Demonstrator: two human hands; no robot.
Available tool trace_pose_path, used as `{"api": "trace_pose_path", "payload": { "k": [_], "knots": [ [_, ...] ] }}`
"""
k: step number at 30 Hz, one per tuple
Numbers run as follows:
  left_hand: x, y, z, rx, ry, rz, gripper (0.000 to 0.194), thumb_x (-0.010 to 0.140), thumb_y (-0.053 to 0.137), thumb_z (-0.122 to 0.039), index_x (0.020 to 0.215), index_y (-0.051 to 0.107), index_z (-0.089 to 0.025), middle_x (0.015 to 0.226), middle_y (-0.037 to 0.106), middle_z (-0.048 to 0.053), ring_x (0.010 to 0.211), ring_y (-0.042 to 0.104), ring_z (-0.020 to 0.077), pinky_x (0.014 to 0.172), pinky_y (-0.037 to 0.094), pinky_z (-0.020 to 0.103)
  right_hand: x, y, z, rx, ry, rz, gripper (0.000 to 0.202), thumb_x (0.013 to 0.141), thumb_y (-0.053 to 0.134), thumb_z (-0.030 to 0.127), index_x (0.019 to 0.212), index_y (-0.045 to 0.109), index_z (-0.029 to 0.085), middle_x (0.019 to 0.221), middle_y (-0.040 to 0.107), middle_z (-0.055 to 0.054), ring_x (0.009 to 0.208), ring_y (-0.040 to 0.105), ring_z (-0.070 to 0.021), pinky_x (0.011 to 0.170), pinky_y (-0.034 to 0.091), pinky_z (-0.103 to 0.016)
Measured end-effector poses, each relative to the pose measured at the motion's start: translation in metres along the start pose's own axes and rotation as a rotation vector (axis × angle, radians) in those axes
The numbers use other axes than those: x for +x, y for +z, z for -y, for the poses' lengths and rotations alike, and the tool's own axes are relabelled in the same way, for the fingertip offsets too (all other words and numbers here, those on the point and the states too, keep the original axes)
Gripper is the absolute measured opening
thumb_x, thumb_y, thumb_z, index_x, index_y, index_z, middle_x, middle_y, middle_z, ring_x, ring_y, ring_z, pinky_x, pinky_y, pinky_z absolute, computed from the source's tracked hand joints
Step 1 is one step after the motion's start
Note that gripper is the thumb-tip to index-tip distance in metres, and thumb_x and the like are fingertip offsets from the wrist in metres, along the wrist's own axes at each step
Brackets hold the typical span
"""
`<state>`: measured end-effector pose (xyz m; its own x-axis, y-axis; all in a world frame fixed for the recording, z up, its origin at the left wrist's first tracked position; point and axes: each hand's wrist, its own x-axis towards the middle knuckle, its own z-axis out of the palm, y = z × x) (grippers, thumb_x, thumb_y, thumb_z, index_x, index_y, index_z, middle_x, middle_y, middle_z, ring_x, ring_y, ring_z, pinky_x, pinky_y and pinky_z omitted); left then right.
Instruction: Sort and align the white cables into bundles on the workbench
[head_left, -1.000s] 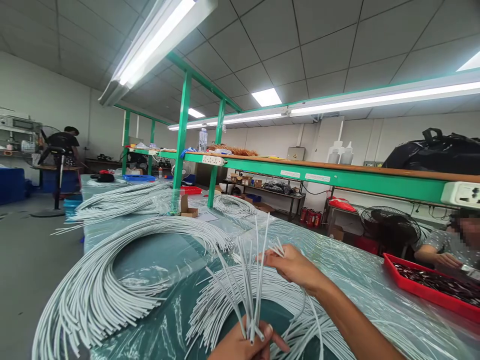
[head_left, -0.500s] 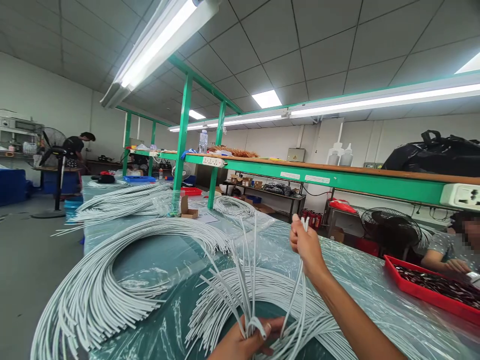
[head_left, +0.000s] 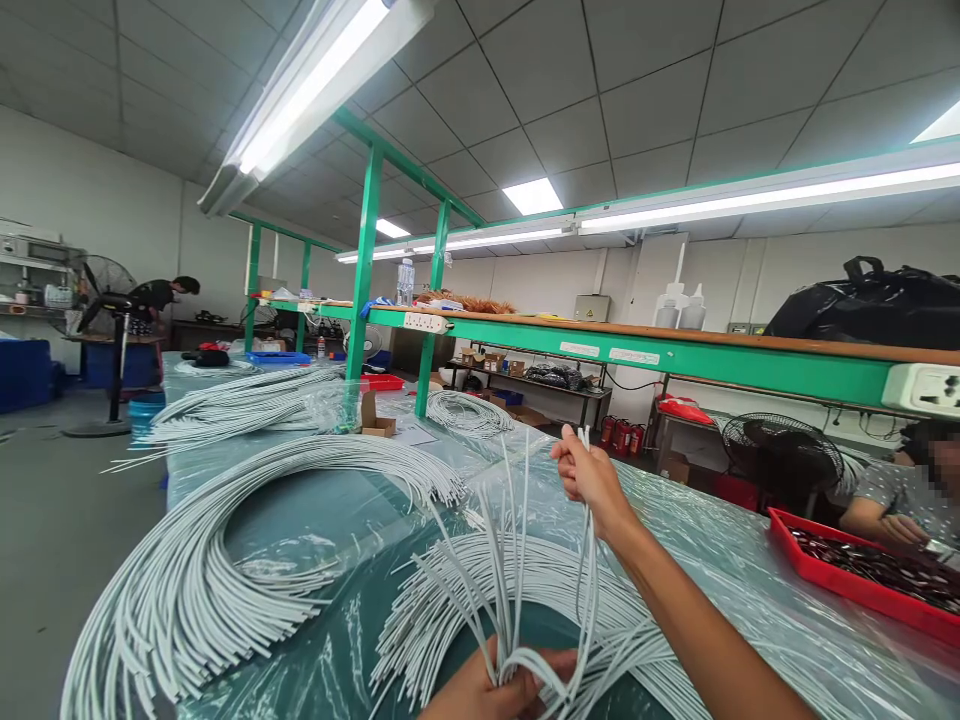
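Observation:
Low in the head view, my left hand (head_left: pixel 499 685) is closed round several thin white cables (head_left: pixel 504 590) whose loose ends fan upward. My right hand (head_left: pixel 592 480) is raised to the right of it, fingers wrapped round more white cables (head_left: pixel 589 580), their tips poking out above the fist. These cables run down toward my left hand, where some bend over in a loop. Beneath both hands lies a coiled bundle of white cables (head_left: pixel 420 610), partly hidden by my hands. A larger coiled bundle (head_left: pixel 202 560) rests to the left.
Clear plastic sheeting (head_left: pixel 697 520) covers the table. A red tray (head_left: pixel 840 570) of small dark parts stands at right, near a seated person (head_left: pixel 896 505). A green-edged shelf (head_left: pixel 675 355) crosses above. More cables (head_left: pixel 247 405) lie farther back, beside a small cardboard box (head_left: pixel 377 418).
My right hand has shifted left, toward the cables in my left hand. The fanned ends in my left hand have moved slightly right.

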<state>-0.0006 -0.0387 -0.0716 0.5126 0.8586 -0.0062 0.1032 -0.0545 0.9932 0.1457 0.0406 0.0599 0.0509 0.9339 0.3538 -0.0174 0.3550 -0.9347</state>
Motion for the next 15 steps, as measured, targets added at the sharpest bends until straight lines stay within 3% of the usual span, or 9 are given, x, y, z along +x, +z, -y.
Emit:
{"api": "trace_pose_path", "payload": {
  "k": [5,7,11,15],
  "knots": [
    [0.006,0.001,0.012,-0.105,-0.039,0.0,0.05,0.068,0.058,-0.06,0.104,0.067,-0.025,0.102,0.064,0.004,0.091,0.054,0.0224,0.081,0.042,0.031,-0.004,0.006,0.002,-0.054,-0.017,0.018,0.045,0.056,0.068,0.057,0.061,0.055,0.015,0.042,0.023,0.011,0.037,0.017,-0.0038,0.039,0.01,-0.02],
    [0.008,0.002,0.015,-0.114,-0.015,-0.01,0.057,0.066,0.058,-0.063,0.104,0.066,-0.022,0.098,0.064,0.006,0.087,0.056,0.0226,0.079,0.044,0.033,-0.003,0.007,0.0,-0.042,-0.042,-0.03,0.046,0.056,0.067,0.059,0.055,0.048,0.017,0.043,0.026,0.01,0.038,0.019,-0.0041,0.039,0.011,-0.021],
    [0.009,0.003,0.016,-0.115,0.015,-0.02,0.068,0.061,0.059,-0.068,0.107,0.064,-0.017,0.089,0.066,0.007,0.082,0.06,0.0242,0.079,0.042,0.035,0.003,0.004,-0.004,0.008,-0.035,-0.122,0.051,0.071,0.048,0.064,0.053,0.028,0.021,0.045,0.028,0.009,0.038,0.02,-0.0044,0.038,0.014,-0.02],
    [0.007,0.002,0.013,-0.058,-0.049,-0.021,0.058,0.066,0.059,-0.062,0.108,0.063,-0.022,0.1,0.065,0.006,0.097,0.055,0.027,0.086,0.038,0.036,0.006,0.004,-0.004,-0.009,0.063,-0.048,0.048,0.07,0.058,0.054,0.054,0.026,0.022,0.04,0.021,0.012,0.036,0.014,-0.0035,0.036,0.011,-0.019]
  ]
}}
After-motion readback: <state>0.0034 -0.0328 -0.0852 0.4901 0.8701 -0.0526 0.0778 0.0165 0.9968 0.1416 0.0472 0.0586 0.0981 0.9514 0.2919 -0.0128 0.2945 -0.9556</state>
